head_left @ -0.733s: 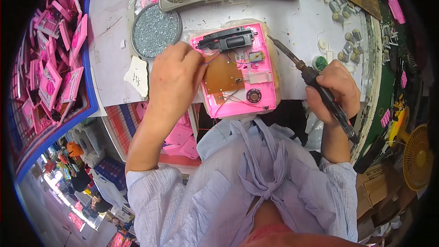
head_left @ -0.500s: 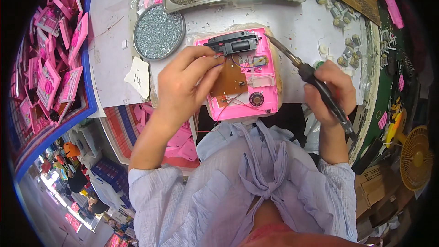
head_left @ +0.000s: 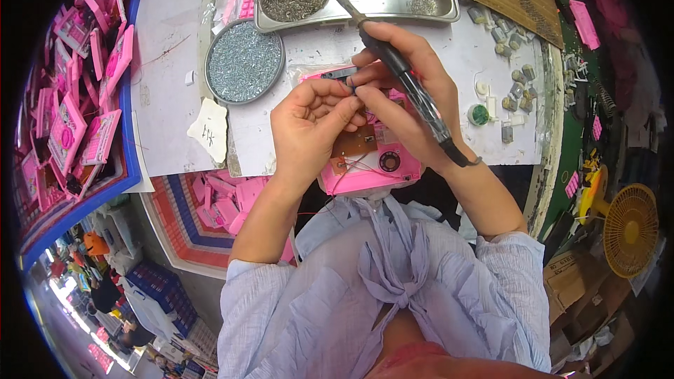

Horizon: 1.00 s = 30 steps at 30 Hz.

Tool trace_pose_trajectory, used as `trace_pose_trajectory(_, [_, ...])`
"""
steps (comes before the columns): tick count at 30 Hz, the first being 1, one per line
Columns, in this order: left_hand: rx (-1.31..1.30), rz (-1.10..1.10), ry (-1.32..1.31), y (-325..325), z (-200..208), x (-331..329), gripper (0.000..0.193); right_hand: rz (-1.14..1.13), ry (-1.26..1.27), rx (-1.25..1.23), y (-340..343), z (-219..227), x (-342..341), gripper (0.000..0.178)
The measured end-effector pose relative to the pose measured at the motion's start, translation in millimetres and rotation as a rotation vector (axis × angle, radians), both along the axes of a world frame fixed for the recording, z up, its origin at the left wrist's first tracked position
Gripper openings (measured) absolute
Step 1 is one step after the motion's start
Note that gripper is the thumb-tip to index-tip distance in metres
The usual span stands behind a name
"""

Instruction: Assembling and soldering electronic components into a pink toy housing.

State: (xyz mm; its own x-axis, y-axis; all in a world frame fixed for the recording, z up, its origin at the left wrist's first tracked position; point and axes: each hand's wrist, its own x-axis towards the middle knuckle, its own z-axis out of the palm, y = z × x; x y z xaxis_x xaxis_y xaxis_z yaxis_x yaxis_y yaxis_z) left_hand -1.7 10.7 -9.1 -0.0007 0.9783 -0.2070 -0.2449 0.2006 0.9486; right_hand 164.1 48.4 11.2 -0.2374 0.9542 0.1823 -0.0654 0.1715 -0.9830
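Observation:
My right hand (head_left: 428,84) grips a soldering iron (head_left: 397,63) with a dark handle, its metal tip pointing away over the steel tray. The thumb and fingertips of that hand also meet those of my left hand (head_left: 316,116), which is closed in a pinch. What lies between the fingertips is too small to make out. Under both hands is an open pink plastic housing (head_left: 365,181), largely covered by them. Inside it show a brown circuit board (head_left: 356,142), a round black speaker (head_left: 389,161), thin wires, and part of a black plastic piece (head_left: 338,74) at the far edge.
A round tin of small screws (head_left: 245,62) stands left of the housing. Beyond is a steel tray (head_left: 365,20) with springs. At right lie small motors (head_left: 516,91) and a green solder roll (head_left: 479,114). Pink housings (head_left: 70,126) fill a crate at far left.
My right hand has moved left with the soldering iron, over the housing to my left hand. The iron's tip now lies farther away. My left hand has shifted slightly right and turned, still pinching.

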Motion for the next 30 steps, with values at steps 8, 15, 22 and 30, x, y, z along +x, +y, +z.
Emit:
trace_pose_trajectory(8, [0.093,-0.086,0.291,3.1,2.3,-8.8,0.009,-0.047,-0.085,0.206,-0.6,-11.7,-1.1,0.061])
trace_pose_trajectory(15, [0.286,-0.154,0.579,13.7,10.4,-13.2,0.007,-0.092,-0.208,0.332,-7.7,-18.8,9.3,0.06])
trace_pose_trajectory(22, [0.459,-0.127,0.837,10.6,3.9,-6.2,0.008,-0.145,-0.374,0.44,-16.8,-8.9,62.8,0.05])
trace_pose_trajectory(30, [0.482,-0.095,0.86,9.6,-3.1,-7.1,0.009,0.014,-0.301,0.47,-29.8,-14.2,80.9,0.029])
